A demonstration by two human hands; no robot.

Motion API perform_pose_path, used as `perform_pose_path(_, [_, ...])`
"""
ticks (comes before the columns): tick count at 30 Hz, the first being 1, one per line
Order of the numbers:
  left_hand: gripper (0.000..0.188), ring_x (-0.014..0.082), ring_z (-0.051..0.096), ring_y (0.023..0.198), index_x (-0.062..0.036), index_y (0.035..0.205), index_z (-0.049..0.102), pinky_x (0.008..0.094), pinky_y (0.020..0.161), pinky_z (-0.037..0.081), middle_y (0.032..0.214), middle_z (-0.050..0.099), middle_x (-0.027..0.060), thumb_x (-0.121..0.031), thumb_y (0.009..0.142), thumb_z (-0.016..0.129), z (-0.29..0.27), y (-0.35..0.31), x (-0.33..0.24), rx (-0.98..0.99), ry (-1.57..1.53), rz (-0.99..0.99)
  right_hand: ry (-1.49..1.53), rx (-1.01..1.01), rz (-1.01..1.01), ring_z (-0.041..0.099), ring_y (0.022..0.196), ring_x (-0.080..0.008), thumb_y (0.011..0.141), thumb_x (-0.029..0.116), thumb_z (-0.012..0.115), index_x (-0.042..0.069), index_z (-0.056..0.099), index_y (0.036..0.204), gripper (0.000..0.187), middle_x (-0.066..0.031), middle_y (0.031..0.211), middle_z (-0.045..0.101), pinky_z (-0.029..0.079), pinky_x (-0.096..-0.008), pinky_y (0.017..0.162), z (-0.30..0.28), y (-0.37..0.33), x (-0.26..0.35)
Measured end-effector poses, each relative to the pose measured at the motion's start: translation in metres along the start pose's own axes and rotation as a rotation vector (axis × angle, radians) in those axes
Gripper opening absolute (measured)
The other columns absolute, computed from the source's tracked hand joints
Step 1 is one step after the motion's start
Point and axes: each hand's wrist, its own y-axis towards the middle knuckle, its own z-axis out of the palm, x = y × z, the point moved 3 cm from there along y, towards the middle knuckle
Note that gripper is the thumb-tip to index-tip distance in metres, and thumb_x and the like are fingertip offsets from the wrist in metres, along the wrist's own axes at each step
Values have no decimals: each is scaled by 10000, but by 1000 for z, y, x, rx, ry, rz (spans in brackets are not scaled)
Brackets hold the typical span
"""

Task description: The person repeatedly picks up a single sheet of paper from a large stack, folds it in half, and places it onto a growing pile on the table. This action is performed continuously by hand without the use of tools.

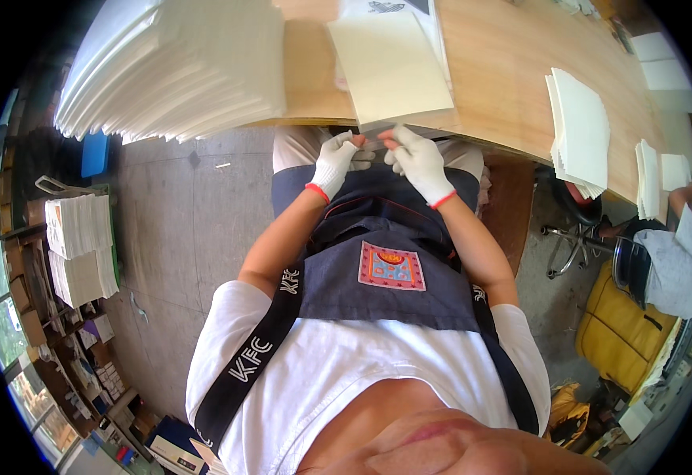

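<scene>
Both my hands wear white knit gloves with red cuffs and bare fingertips, close together in front of the table edge, above my lap. My left hand is closed, its thumb and fingertips pinching near the end of a clear plastic film. My right hand pinches the same film from the other side. The film looks like a sleeve's clear edge, and it reaches past the table edge from a cream sheet. Beneath that sheet lies a white printed page. Where exactly the film ends between my fingers is hard to see.
A tall stack of white sheets covers the table's left. Folded white stacks stand along the right side of the wooden table. Paper bundles sit at left. At right are a wheeled chair and another person's arm.
</scene>
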Motion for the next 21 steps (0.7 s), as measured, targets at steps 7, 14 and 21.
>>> perform_pose_path(7, [238,180,634,757,32,969,565,256,663,524,891,633,102,-173,887,477,-9,10,0,86,137,30,-1029,34,-405,626,602,-226,860,237,499,92,497,913,155,-118,688,622,469,-354,499,24,31,12])
perform_pose_path(14, [231,142,617,716,37,910,576,232,636,513,840,625,78,-186,886,526,-40,-10,8,-26,283,97,976,-581,-159,559,603,-170,828,94,455,44,523,864,92,-57,708,556,479,-278,538,-126,-58,-128])
perform_pose_path(21, [188,227,571,739,-109,841,585,312,608,481,869,602,48,-61,688,685,-23,-33,-47,-333,1403,1351,-1034,-55,481,589,817,-373,763,229,552,43,552,954,266,-194,879,609,462,-461,699,-139,-139,-194])
